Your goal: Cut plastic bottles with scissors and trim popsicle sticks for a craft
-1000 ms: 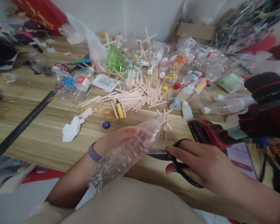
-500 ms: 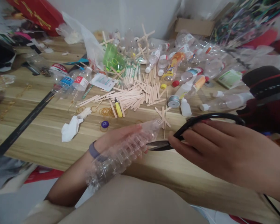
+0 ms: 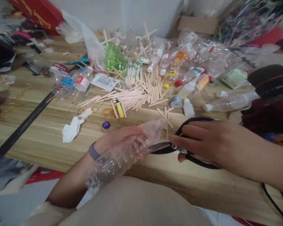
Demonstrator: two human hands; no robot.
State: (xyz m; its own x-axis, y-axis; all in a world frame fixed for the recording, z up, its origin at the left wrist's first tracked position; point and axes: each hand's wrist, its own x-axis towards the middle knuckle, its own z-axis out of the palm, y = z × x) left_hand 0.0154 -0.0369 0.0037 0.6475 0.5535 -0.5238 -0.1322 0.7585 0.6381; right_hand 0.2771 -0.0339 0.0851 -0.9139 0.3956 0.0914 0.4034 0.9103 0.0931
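Observation:
My left hand [image 3: 122, 138], with a purple band at the wrist, is wrapped round a clear ribbed plastic bottle [image 3: 120, 157]. The bottle lies slanted, its neck toward the upper right and its base near my body. Black-handled scissors [image 3: 162, 147] are in my right hand [image 3: 202, 141], whose fingers pass through the handle loops. The blade tips touch the bottle's side just below its shoulder, by my left fingertips. Whether the tips are inside the plastic is too blurred to tell.
Wooden sticks [image 3: 132, 97] lie heaped on the wooden table [image 3: 44, 125]. Plastic bottles [image 3: 212, 62] crowd the back right. A yellow screwdriver [image 3: 119, 110], a purple cap [image 3: 106, 125] and white tissue [image 3: 71, 129] lie beyond my left hand. A black cap [image 3: 271, 81] is at the right.
My right hand has turned, and the scissor handles now show spread apart, with the pivot and lower loop in sight. The bottle and my left hand have hardly moved.

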